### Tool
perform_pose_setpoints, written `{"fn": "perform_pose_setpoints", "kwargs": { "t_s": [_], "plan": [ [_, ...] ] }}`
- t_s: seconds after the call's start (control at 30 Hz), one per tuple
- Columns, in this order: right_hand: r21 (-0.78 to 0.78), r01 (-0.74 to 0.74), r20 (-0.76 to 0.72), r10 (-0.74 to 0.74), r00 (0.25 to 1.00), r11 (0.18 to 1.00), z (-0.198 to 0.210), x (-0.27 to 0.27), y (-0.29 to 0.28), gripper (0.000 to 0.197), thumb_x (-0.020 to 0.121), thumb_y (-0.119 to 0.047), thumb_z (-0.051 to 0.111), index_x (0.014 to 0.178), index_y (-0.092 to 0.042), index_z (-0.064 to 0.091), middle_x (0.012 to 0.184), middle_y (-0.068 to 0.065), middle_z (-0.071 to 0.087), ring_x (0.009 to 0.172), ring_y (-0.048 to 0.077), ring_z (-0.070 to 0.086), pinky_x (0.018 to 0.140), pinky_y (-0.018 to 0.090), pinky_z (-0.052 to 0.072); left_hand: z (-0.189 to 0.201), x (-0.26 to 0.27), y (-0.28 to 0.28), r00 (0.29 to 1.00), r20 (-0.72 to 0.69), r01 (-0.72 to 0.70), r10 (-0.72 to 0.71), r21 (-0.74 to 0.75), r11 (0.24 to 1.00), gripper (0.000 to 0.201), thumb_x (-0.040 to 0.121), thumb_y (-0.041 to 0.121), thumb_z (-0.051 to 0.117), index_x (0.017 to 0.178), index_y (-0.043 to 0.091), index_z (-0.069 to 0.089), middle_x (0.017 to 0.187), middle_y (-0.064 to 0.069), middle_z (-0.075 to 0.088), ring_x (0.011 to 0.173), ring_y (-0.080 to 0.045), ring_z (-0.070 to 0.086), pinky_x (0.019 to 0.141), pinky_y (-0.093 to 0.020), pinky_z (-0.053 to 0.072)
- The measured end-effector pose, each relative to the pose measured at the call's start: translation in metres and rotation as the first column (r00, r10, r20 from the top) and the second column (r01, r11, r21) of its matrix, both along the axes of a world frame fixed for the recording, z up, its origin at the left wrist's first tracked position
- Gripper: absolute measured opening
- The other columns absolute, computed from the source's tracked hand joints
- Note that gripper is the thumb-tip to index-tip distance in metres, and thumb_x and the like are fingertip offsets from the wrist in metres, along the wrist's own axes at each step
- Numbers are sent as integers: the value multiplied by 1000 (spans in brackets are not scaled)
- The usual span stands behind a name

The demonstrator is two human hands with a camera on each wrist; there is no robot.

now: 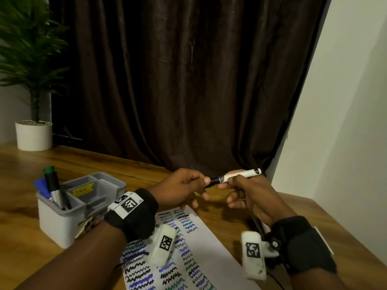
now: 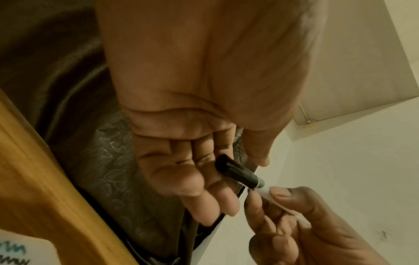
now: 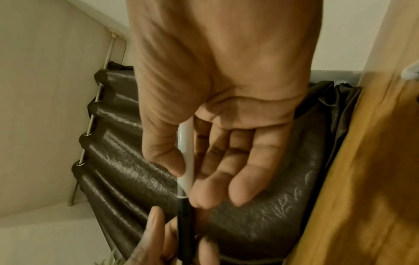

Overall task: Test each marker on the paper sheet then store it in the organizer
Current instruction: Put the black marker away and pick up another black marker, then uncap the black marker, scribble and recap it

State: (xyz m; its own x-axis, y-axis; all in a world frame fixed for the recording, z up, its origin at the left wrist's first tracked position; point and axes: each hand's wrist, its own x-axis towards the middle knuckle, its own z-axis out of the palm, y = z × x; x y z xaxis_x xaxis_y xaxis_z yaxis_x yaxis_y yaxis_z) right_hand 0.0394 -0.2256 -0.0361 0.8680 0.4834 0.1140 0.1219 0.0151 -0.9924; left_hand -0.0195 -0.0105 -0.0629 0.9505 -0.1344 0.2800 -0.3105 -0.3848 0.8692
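Note:
A marker with a white barrel [image 1: 240, 175] and a black cap [image 1: 212, 181] is held level above the wooden table. My left hand [image 1: 202, 185] pinches the cap [image 2: 235, 172] between thumb and fingers. My right hand [image 1: 229, 186] grips the barrel [image 3: 187, 161] with thumb and forefinger. Cap and barrel meet end to end; whether the cap is fully seated I cannot tell. The paper sheet [image 1: 211, 239], covered in black, blue and green squiggles, lies below the hands. At the left stands the grey organizer [image 1: 60, 218], holding a green-capped marker [image 1: 51, 181] and a blue one [image 1: 41, 185].
A white potted plant [image 1: 33, 136] stands at the table's far left corner. A dark curtain [image 1: 178, 80] hangs behind the table and a white wall [image 1: 345, 122] closes the right side. Another marker [image 1: 258, 223] lies on the table under my right wrist.

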Motion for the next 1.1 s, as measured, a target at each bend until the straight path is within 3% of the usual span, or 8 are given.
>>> {"fn": "perform_pose_setpoints", "kwargs": {
  "t_s": [0.3, 0.47, 0.57, 0.7, 1.0, 1.1],
  "plan": [
    [-91, -90, 203, 107, 973, 992, -14, -7, 10, 20, 94, -6, 71, 111, -11, 77, 85, 13, 76, 60, 19, 67, 59, 31, 58, 0, -3, -3, 997, 47, 55, -56, 11, 998, 19, 105, 29, 51, 94, 26, 67, 75, -1, 65, 56, -12, 55, 47, -25, 42],
    [-94, -93, 230, 113, 967, 991, -16, -6, 14, 21, 94, -14, 71, 112, -6, 76, 95, 21, 76, 59, 18, 65, 56, 29, 53, 6, -8, -8, 990, 139, 13, -27, 100, 995, 26, 107, 17, 45, 89, 16, 63, 61, 5, 45, 42, 2, 40, 44, -8, 33],
    [-73, -104, 201, 117, 973, 992, -17, -5, 16, 18, 95, -14, 70, 107, -3, 76, 88, 14, 75, 57, 18, 64, 57, 29, 53, 7, -9, -9, 987, 159, 3, -21, 113, 994, 28, 107, 17, 45, 84, 16, 61, 53, 11, 42, 40, 1, 36, 43, -8, 31],
    [-60, -120, 178, 129, 976, 991, -17, -5, 16, 21, 96, -16, 69, 109, 0, 74, 84, 7, 74, 56, 17, 64, 54, 26, 54, 7, -9, -8, 990, 138, 16, -29, 92, 996, 29, 107, 19, 44, 84, 15, 60, 51, 8, 39, 40, -3, 32, 39, -13, 29],
    [-28, -149, 149, 151, 977, 988, -22, 0, 16, 15, 95, -20, 71, 100, -10, 79, 84, 7, 73, 56, 17, 63, 59, 30, 52, 9, -12, -8, 997, 78, -2, -7, 108, 994, 28, 107, 28, 45, 88, 15, 60, 56, 2, 36, 43, -10, 29, 36, -19, 28],
    [-26, -149, 134, 151, 979, 989, -23, 0, 16, 16, 96, -19, 69, 103, -7, 78, 86, 8, 72, 55, 16, 63, 59, 30, 52, 9, -12, -9, 998, 66, -2, -4, 90, 996, 28, 108, 29, 44, 87, 16, 59, 56, 1, 35, 43, -12, 27, 35, -20, 26]
  ]
}}
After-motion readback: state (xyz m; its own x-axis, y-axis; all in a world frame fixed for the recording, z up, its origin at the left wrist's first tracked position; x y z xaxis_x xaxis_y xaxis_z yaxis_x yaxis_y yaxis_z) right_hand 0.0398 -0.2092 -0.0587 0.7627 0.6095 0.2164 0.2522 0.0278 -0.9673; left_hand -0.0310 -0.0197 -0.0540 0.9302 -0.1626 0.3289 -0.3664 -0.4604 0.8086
